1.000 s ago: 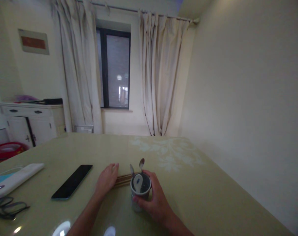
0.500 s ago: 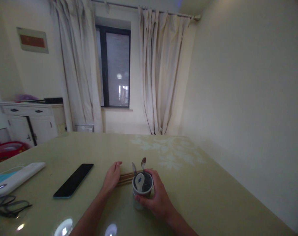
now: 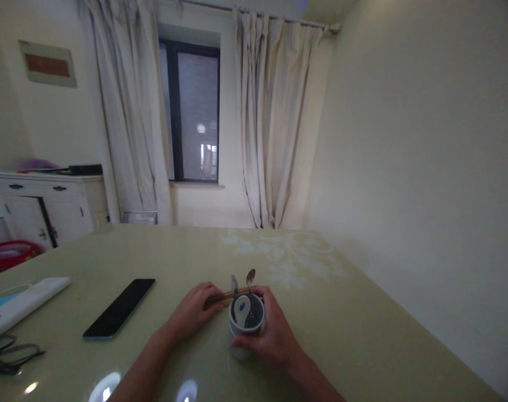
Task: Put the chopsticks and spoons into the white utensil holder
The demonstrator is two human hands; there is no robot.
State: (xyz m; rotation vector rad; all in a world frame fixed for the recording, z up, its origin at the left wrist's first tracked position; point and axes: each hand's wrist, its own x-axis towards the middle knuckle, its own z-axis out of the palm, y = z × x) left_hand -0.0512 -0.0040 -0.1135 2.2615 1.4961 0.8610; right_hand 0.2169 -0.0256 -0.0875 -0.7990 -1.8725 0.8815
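Glossy pale green table, white leaf pattern at the far right, round light reflections along the near side. Cup upright at the near middle, tilted little if at all. Right hand wrapped around its right side, thumb across the front, fingers behind. Inside: a pale spoon with a blue mark; two metal utensils standing above the rim.

Left hand just left of the cup, thumb and fingers pinching the left ends of some chopsticks, which lie behind the cup; exact number unclear.

Further left on the table: black phone lying flat, then a long white device beside something light blue. Dark loops in front of these, cord or glasses, cannot tell.

Room: dark-framed window between cream curtains; white cabinet at left, one door ajar; red basket before it; plain wall on the right.
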